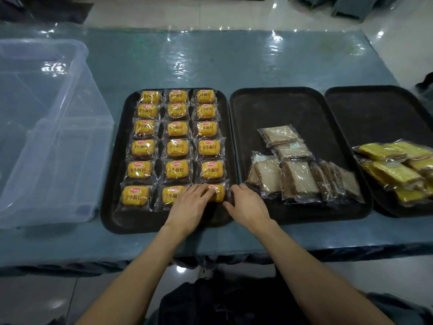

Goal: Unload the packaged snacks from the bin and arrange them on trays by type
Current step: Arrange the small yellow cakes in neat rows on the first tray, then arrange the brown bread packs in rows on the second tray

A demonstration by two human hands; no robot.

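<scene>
Black plastic, the bun tray (136, 219) lies flat on the teal table (257, 62) right in front of me, and I place everything else from it. It is 1 of 3 trays.

It carries 18 yellow bun packets (177, 146) in 6 rows of 3, all flat with labels up. The corner packet (216, 193) sits at its near right corner. My left hand (189, 205) lies on that packet with fingers straight, pressing its top and gripping nothing. My right hand (248, 205) is at the bun tray's right rim, its fingers (234, 191) bent against the packet's right edge. Whether they pinch the wrapper or only touch it I cannot tell.

Just right of the bun tray, rim beside rim, is the second tray (293, 106). The brown packets (300, 179) sit on its near half, about 8, some flat and some leaning on each other, so my count is unsure.

Farther right of the bun tray, past the second one, the third tray (375, 113) holds a heap of yellow cake packets (393, 174), cut off by the frame edge, so I cannot count them.

Just left of the bun tray stands 1 clear plastic bin (58, 148).
</scene>
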